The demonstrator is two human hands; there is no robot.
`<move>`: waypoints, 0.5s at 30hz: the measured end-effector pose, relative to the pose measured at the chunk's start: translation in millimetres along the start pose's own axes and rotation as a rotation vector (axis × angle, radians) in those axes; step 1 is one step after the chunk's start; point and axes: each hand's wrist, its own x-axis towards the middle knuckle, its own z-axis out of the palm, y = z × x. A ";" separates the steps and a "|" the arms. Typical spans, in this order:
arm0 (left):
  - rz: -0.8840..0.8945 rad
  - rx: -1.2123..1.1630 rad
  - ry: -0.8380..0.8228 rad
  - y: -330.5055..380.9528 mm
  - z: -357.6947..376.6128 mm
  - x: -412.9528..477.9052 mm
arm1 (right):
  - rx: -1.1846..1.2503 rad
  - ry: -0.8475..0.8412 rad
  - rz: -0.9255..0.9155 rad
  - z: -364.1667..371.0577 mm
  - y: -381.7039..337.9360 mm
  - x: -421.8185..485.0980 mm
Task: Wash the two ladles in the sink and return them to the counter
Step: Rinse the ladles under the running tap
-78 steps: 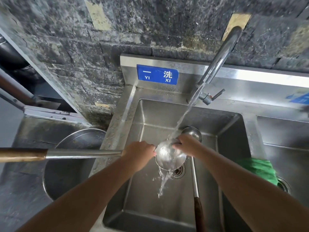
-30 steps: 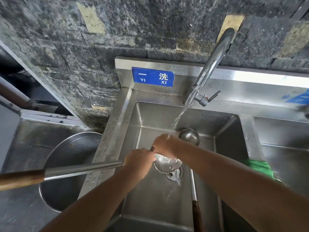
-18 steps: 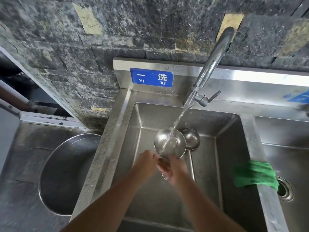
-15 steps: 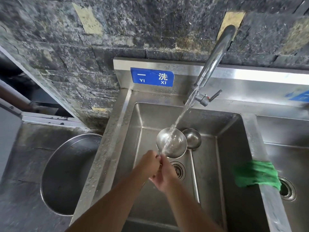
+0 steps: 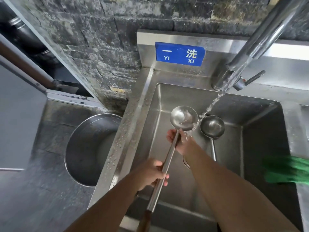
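I hold a long steel ladle over the sink, bowl up and facing me, its handle running down toward me. My left hand grips the handle halfway along. My right hand wraps the handle just below the bowl, under the running water. The second ladle lies in the basin to the right, bowl toward the back wall. Water from the tap streams down between the two bowls onto my right hand.
A large round steel pot sits sunk in the dark counter left of the sink. A green cloth hangs over the divider to a second basin on the right. A blue sign is fixed to the splashback.
The ladle turned from lying across the sink's left rim to pointing toward me, bowl up at the back. My left hand slid down the handle; my right hand moved from the bowl to the neck.
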 end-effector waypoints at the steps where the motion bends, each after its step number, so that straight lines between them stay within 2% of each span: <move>1: -0.009 -0.013 -0.014 -5.8 -3.7 1.2 | -0.024 0.005 0.012 -1.5 1.2 6.5; 8: -0.050 -0.140 0.100 -19.3 -9.9 29.3 | -0.191 0.135 0.087 -2.8 39.9 34.2; 15: -0.080 -0.243 0.185 -14.4 -11.6 66.8 | -0.259 0.058 0.074 -8.1 60.8 28.8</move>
